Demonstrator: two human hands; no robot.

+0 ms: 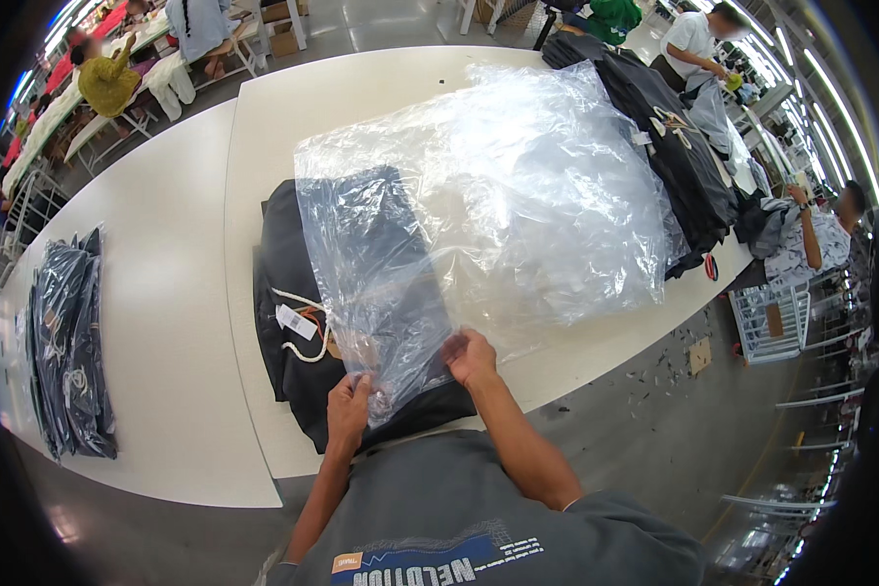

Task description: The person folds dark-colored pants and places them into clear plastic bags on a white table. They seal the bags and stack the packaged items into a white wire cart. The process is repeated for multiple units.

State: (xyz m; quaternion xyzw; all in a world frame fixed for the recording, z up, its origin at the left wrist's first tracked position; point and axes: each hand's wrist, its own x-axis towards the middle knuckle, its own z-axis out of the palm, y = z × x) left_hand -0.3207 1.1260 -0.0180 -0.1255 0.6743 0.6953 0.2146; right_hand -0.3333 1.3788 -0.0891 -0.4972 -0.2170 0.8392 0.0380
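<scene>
1. A white desk (166,322) carries bagged dark garments (68,342) at its left edge.
2. A row of dark folded garments (674,137) lies along the far right edge.
3. A white wire rack (772,322) stands on the floor.

Bright overhead strip lights, glare on the clear plastic bag (518,195), fisheye-bent dark rim

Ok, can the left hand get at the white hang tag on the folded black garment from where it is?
Probably yes. The left hand grips the clear plastic bag edge right beside the white hang tag, which lies uncovered on the black garment, though it must let go first.
</scene>
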